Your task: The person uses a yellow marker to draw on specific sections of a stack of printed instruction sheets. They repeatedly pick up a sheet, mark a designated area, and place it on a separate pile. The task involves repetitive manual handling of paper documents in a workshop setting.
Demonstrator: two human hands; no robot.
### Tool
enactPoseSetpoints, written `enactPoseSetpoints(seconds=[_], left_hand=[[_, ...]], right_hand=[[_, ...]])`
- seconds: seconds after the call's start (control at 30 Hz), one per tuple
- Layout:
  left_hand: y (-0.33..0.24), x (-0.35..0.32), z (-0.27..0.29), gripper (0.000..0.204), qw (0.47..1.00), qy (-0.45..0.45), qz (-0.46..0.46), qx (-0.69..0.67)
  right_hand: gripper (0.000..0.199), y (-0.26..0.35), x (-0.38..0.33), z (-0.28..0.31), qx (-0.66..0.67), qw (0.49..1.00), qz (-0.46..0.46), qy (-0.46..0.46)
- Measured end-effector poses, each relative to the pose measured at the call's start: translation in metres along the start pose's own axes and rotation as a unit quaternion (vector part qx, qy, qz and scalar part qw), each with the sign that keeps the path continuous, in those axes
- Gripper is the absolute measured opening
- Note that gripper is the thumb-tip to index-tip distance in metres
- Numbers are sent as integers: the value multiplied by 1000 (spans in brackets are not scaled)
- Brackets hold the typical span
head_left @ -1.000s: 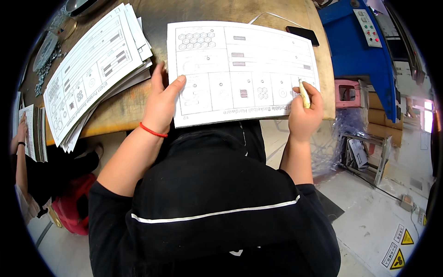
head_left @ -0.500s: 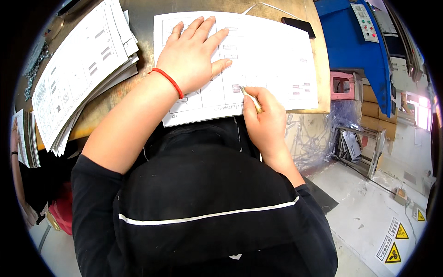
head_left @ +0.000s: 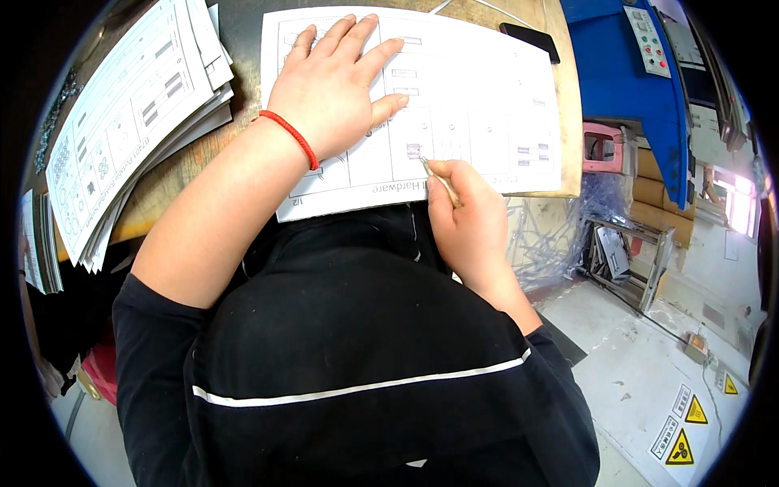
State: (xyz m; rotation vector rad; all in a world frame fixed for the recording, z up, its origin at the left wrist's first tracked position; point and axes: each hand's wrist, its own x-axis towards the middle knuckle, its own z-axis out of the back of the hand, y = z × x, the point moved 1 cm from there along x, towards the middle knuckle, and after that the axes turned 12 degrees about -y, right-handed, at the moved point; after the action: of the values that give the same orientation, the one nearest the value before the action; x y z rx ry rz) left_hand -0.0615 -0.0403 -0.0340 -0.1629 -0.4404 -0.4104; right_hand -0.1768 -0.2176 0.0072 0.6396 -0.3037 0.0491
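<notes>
A white printed sheet [head_left: 487, 89] with line drawings and small boxes lies on the worktable in front of me. My left hand [head_left: 329, 97], a red cord round its wrist, rests flat on the sheet's left part with fingers spread. Closed in a pinch at the sheet's near edge, my right hand [head_left: 469, 211] holds a slim pointed tool [head_left: 442, 183] with a yellowish shaft. Its tip is beside a small printed box low on the sheet. Whether the tip touches the paper I cannot tell, and the fingers hide most of the shaft.
A thick stack of printed sheets [head_left: 134, 122] sits at the left of the worktable [head_left: 572, 122]. A black phone [head_left: 529, 40] lies at the far right edge. Beyond are a blue machine [head_left: 604, 57], a pink stool [head_left: 602, 146] and a metal frame [head_left: 649, 280].
The right hand's tool tip has drawn slightly down and away from the small printed box. My view has shifted a little; the left hand stays flat on the sheet.
</notes>
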Motion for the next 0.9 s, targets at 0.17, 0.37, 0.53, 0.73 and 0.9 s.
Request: enactPoseSetpoints(seconds=[0.17, 0.37, 0.53, 0.73, 0.9], left_hand=[[2, 0, 3, 64, 999, -7, -8, -38], [5, 0, 7, 66, 996, -4, -21, -85], [6, 2, 7, 66, 995, -7, -16, -94], [10, 2, 4, 58, 996, -21, -4, -91], [45, -34, 52, 32, 916, -147, 198, -318]], right_hand=[[12, 4, 7, -13, 36, 999, 18, -13], [13, 8, 7, -21, -10, 999, 42, -25], [13, 12, 1, -15, -53, 998, 32, 28], [15, 8, 5, -9, 22, 999, 2, 28], [38, -40, 16, 32, 41, 990, -60, -119]])
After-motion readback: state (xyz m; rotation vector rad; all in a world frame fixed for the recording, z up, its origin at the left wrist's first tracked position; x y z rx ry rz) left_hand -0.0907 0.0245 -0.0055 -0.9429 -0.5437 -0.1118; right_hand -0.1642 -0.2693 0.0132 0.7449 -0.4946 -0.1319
